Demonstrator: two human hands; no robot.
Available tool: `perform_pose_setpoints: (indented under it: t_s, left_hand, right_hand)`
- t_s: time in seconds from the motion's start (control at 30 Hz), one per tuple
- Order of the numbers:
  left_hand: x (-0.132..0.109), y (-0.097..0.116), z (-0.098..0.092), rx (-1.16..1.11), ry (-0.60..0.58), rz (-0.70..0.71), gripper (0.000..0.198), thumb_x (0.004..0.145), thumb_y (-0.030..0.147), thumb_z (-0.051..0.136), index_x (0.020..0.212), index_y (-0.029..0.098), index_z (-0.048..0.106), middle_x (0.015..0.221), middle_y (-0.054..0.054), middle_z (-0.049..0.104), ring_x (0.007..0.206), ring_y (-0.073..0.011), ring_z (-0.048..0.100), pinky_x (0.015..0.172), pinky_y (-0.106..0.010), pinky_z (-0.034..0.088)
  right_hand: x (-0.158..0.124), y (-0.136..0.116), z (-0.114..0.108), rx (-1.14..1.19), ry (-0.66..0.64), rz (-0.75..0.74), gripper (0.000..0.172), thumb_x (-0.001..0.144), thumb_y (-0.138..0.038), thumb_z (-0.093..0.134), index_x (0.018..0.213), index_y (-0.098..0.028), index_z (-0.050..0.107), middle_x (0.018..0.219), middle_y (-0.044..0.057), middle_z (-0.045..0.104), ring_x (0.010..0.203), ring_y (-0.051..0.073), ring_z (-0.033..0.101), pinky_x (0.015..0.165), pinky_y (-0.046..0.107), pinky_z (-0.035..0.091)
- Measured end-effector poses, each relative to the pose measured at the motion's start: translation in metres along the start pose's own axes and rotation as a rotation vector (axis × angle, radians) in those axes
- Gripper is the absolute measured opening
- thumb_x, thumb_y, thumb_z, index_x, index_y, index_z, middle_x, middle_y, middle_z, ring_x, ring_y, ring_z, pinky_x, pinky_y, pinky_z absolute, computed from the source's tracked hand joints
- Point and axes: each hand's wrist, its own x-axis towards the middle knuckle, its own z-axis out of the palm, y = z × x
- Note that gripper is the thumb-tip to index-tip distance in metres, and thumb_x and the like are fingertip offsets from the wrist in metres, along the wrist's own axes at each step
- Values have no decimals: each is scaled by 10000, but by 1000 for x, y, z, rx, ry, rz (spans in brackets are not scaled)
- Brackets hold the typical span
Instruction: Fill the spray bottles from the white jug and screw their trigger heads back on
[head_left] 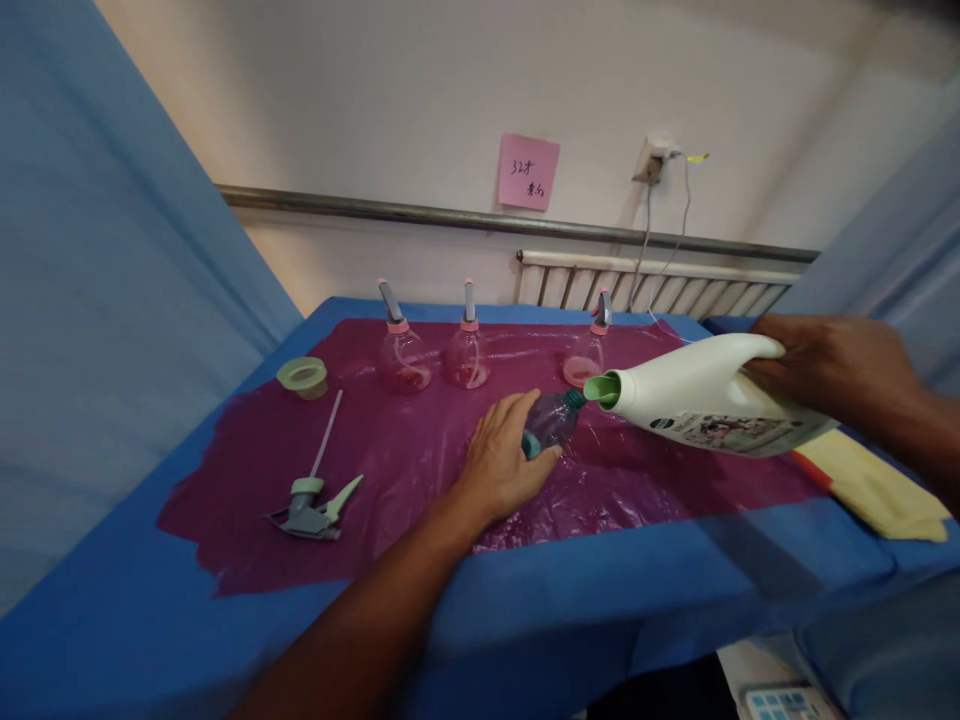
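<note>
My left hand [510, 455] is wrapped round a clear spray bottle body [553, 420] with a dark green neck, tilted to the right, a little bluish liquid inside. In my right hand [832, 365] is the handle of a large white detergent jug [705, 395], tipped on its side. The jug's green spout [602, 390] meets the bottle's neck; whether liquid is flowing I cannot make out. A grey and green trigger sprayer head [307, 510] with its tube lies to the left on a purple plastic sheet [247, 470].
Three clear spray bottles with pink collars, the left [405, 355], middle [469, 350] and right one [586, 350], stand at the back. A pale green tub [302, 377] sits far left. Yellow gloves [877, 485] lie right. A radiator [645, 283] and cables are behind the table.
</note>
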Motion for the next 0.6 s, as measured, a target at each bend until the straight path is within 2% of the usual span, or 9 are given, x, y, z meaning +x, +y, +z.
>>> perform_pose_setpoints:
  t_s: [0.1, 0.3, 0.6]
  left_hand:
    - [0, 0, 0, 4, 3, 8, 778, 972, 337, 830, 1705, 289, 576, 1716, -129, 640, 1631, -384, 592, 1412, -622, 452]
    - [-1, 0, 0, 16, -5, 16, 780, 977, 335, 828, 1712, 302, 569, 1727, -124, 638, 1627, -391, 590, 1394, -645, 459]
    - [-2, 1, 0, 35, -11, 13, 778, 987, 336, 814, 1719, 258, 562, 1740, -142, 631, 1638, -386, 582, 1404, -628, 448]
  right_hand:
    - [1, -2, -8, -52, -10, -34, 156, 874, -438, 765, 920, -290, 758, 922, 62, 821, 690, 211, 562, 650, 354, 313]
    - [5, 3, -15, -77, 40, -125, 233, 865, -524, 736, 891, -293, 729, 858, 43, 783, 694, 210, 572, 642, 335, 269]
    - [10, 1, -26, -117, 69, -172, 162, 829, -394, 828, 889, -290, 719, 844, 37, 741, 670, 188, 471, 663, 365, 227]
